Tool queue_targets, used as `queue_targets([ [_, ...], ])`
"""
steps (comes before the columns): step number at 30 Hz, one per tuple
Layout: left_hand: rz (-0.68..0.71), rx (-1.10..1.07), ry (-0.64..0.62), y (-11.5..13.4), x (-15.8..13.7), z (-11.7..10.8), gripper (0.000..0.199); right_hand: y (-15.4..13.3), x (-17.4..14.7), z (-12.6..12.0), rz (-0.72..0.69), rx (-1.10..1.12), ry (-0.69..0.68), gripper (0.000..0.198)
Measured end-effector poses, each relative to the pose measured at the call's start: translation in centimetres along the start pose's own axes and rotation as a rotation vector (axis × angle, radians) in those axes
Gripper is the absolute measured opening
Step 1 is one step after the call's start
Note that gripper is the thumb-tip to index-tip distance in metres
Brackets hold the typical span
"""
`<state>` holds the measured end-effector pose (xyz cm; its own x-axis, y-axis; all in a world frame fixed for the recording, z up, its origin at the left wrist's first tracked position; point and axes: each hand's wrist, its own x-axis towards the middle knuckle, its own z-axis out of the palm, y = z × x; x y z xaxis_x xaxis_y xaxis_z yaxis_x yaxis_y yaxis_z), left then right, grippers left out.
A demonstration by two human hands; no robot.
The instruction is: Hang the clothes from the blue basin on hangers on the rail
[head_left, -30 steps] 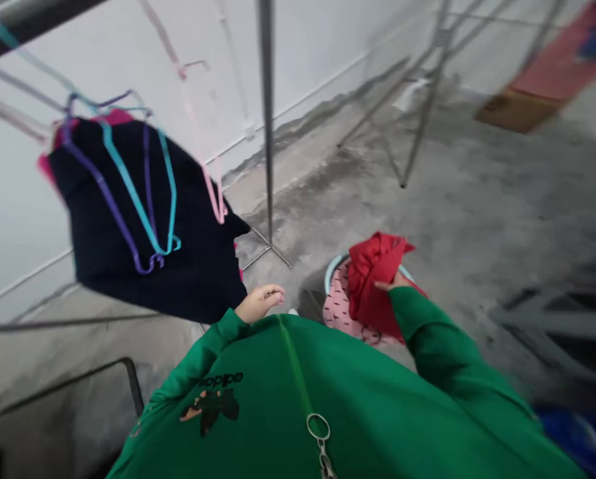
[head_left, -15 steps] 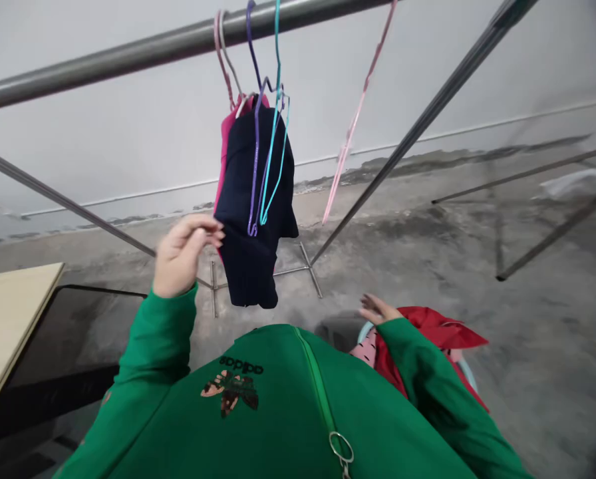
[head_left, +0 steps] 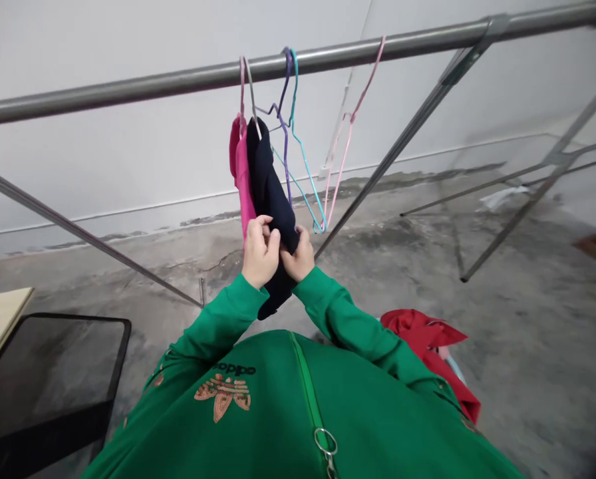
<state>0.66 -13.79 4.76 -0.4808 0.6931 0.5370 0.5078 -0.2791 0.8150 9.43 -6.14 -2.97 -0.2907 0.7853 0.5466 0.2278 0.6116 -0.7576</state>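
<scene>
Head view: pinching one smooth navy cloth garment [head_left: 273, 199] in bare right hand [head_left: 301, 257], with bare left hand [head_left: 261, 253] curled at its edge, can't tell if gripping. Hung by one thin grey hook [head_left: 251, 93] from one round grey metal rail [head_left: 128, 89], beside one bright pink cloth garment [head_left: 243, 176]. Counting five thin hooks along it, including on one slim purple hanger [head_left: 287, 150], one turquoise hanger [head_left: 305, 166], one pale-pink hanger [head_left: 342, 159].

And it's green all over, a bright jacket [head_left: 278, 412] with long sleeves [head_left: 358, 329] and matching cuffs [head_left: 252, 293]! Down the front runs a lighter green zip [head_left: 305, 379], silvery ring [head_left: 325, 440] on its pull. Left chest: dark "adidas" lettering [head_left: 235, 369], coppery trefoil [head_left: 223, 398]; there, brownish patches [head_left: 158, 380] dot the sleeves.
</scene>
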Motion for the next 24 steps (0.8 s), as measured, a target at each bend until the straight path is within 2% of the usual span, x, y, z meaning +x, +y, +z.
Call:
queue_targets([
  [2, 0.039, 0.196, 0.070, -1.4, 1.1, -0.9, 0.043, 0.6, 0.0, -0.9, -0.051, -0.001, 0.021, 0.046],
  [4, 0.016, 0.209, 0.067, -2.9, 2.9, -1.5, 0.059, 0.8, 0.0, -1.7, -0.092, -0.020, 0.046, 0.045],
  [7, -0.022, 0.035, -0.069, -4.4, 6.0, -0.7, 0.082, 0.9, 0.2, -2.6, -0.107, -0.042, 0.073, 0.046],
  [9, -0.053, -0.096, -0.190, -4.3, 7.4, 0.5, 0.088, 1.0, 0.5, -3.0, -0.097, -0.047, 0.084, 0.046],
  [12, -0.228, -0.292, -0.298, -2.8, 7.7, 1.3, 0.076, 1.0, 0.9, -3.6, -0.077, -0.067, 0.096, 0.045],
  [14, -0.389, -0.481, -0.383, -1.5, 7.1, 0.8, 0.062, 0.9, 1.2, -3.8, -0.063, -0.095, 0.101, 0.043],
  [16, -0.489, -0.694, -0.449, -0.3, 6.2, -0.1, 0.052, 0.6, 1.5, -4.1, -0.051, -0.140, 0.120, 0.042],
  [20, -0.505, -0.913, -0.380, 1.2, 4.8, -1.3, 0.044, -1.5, 0.9, -6.4, -0.056, -0.318, 0.128, 0.048],
  [23, -0.491, -0.937, -0.338, 1.7, 4.2, -1.3, 0.052, -5.2, -0.8, -9.7, -0.144, -0.458, 0.095, 0.058],
  [24, -0.481, -0.936, -0.338, 1.9, 4.1, -1.1, 0.056, -6.7, -1.5, -10.6, -0.185, -0.484, 0.133, 0.061],
])
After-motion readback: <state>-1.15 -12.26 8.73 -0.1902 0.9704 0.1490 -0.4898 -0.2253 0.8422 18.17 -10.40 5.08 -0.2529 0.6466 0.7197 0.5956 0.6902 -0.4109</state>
